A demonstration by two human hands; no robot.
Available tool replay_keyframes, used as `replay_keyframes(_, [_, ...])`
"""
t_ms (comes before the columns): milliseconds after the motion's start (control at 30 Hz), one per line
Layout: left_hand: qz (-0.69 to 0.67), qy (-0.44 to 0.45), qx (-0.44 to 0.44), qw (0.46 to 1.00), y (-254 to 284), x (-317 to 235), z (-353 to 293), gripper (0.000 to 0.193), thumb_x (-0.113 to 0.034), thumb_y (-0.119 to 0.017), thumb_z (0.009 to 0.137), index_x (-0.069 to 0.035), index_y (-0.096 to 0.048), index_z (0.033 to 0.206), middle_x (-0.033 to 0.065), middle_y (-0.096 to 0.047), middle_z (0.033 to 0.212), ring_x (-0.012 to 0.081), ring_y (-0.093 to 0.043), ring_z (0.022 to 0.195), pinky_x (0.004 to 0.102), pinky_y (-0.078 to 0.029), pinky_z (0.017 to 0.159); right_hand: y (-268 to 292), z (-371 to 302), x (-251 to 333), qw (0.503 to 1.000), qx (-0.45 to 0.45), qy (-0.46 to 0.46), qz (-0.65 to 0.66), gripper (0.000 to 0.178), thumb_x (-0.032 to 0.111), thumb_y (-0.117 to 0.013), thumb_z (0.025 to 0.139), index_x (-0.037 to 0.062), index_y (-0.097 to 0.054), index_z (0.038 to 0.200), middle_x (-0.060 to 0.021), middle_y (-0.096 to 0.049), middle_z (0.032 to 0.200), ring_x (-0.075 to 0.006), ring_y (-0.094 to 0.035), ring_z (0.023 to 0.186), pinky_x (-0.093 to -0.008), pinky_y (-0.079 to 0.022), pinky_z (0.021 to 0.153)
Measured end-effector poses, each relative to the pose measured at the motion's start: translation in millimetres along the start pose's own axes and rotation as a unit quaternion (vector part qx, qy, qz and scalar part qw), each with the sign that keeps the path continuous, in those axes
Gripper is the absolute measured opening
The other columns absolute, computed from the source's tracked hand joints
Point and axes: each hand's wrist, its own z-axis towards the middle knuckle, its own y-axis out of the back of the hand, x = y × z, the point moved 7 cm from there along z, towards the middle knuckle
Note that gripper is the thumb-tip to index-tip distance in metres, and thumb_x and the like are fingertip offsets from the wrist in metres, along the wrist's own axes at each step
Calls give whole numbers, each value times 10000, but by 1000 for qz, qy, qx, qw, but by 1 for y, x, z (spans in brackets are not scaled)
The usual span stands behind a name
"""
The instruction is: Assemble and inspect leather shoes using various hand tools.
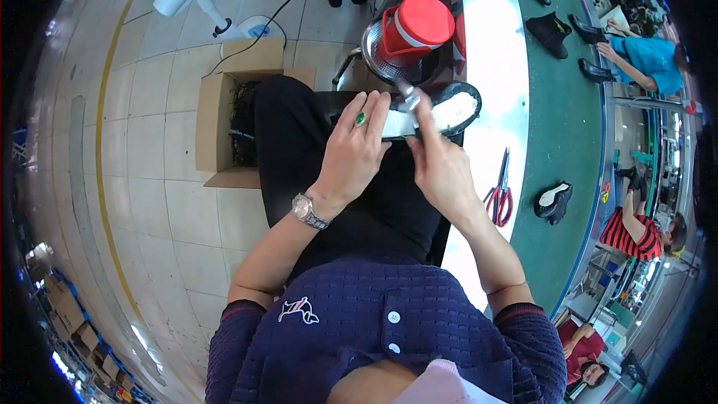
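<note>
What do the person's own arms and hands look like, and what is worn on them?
Both forearms are bare. The sleeves are dark navy knit with a thin red stripe at the cuff, pushed up above the elbows. The left hand has a silver metal wristwatch at the wrist and a ring with a green stone on one finger. The right hand shows no ring or watch.

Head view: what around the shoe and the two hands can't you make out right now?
- Shoe: its near end is hidden under the left hand and right hand.
- White piece between the fingers: too small to identify.
- Cardboard box: dark contents too blurred to name; the person's leg hides one side.
- Scissors: blade tips blurred.
</note>
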Motion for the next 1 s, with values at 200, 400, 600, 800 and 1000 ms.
replay_keyframes(200, [15, -15, -23, 1000, -1, 5, -3, 696, -63, -780, 705, 19, -451, 1313, 205, -545, 1313, 369, -512, 1238, 404, -432, 1034, 1, 8, 8, 999, 35, 27, 4, 718, 74, -541, 905, 112, -163, 1514, -222, -645, 680, -386, -653, 602, -478, -507, 535])
replay_keyframes(400, [33, -30, -18, 999, -2, 1, 0, 692, -90, -770, 725, 22, -448, 1327, 220, -534, 1309, 369, -501, 1235, 395, -435, 1031, -6, 9, -5, 999, 37, 22, -6, 688, 77, -562, 894, 101, -221, 1491, -219, -632, 654, -406, -642, 605, -506, -501, 575])
replay_keyframes(600, [127, -89, 8, 988, -11, -2, -6, 687, -142, -754, 754, -49, -475, 1375, 207, -470, 1341, 363, -486, 1201, 418, -427, 1036, 44, 45, -15, 996, -28, 42, -69, 582, 78, -550, 905, 106, -331, 1443, -236, -625, 1107, -403, -664, 866, -488, -542, 720])
replay_keyframes(800, [22, -25, 13, 999, 10, 0, -15, 589, -357, -733, 804, -128, -569, 1320, 204, -322, 1498, 371, -215, 1429, 586, -226, 1107, 29, 35, -33, 992, 106, -32, -54, 522, 89, -548, 916, 72, -388, 1412, -223, -637, 1126, -385, -674, 787, -464, -535, 745])
replay_keyframes(1000, [-182, 201, 42, 962, 30, 34, -65, 653, -457, -639, 882, 30, -461, 1281, 243, -487, 1269, 390, -549, 1113, 402, -482, 902, 7, -32, -5, 916, 293, -115, 250, 570, 103, -586, 951, 84, -350, 1470, -95, -673, 937, -123, -621, 609, -265, -520, 647])
